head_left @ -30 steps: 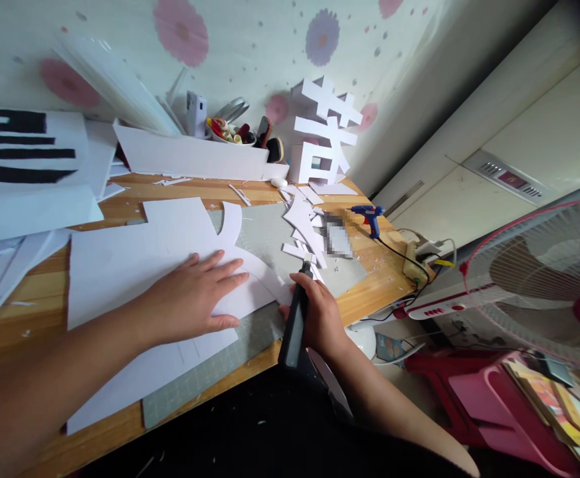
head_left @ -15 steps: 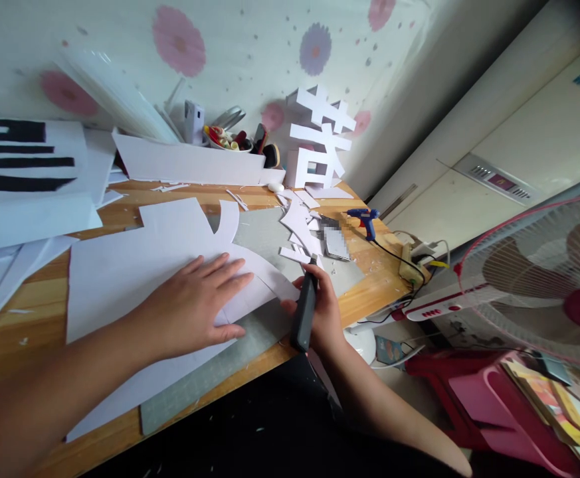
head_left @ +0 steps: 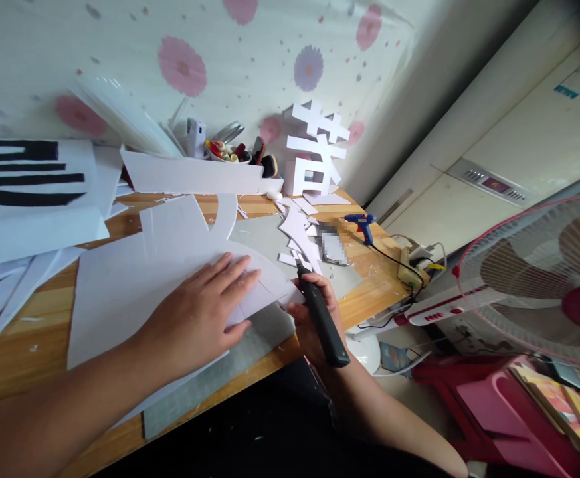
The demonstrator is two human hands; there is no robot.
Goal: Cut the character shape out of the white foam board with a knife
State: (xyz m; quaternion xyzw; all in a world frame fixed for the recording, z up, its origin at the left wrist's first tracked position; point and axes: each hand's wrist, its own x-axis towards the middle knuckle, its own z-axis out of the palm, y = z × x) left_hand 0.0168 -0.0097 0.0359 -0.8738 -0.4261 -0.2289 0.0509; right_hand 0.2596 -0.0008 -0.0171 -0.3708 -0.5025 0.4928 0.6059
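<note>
My left hand (head_left: 202, 315) lies flat with fingers spread on a large white board sheet (head_left: 113, 299). Curved edges and thin cut lines show on the sheet near those fingers. In my right hand (head_left: 309, 335) is a black utility knife (head_left: 323, 317), its front end pointing away from me and its handle slanting back over the wrist. The right thumb and fingertips also meet the sheet's pointed right end, perhaps pinching it. Beneath the sheet is a grey-green cutting mat (head_left: 185, 401). White offcuts (head_left: 297, 229) are heaped just past the knife.
A blue glue gun (head_left: 361, 224) rests at the table's right side, its cord running to a power strip (head_left: 413, 269). White built-up lettering (head_left: 314, 149) stands at the back. Left are sheets with black strokes (head_left: 25, 176). A fan (head_left: 533, 265) and red stool (head_left: 474, 405) stand right.
The knife's handle has swung to the right, and my right fingertips have come to the sheet's pointed end. The sheet and my left hand have shifted slightly; the view has tilted up.
</note>
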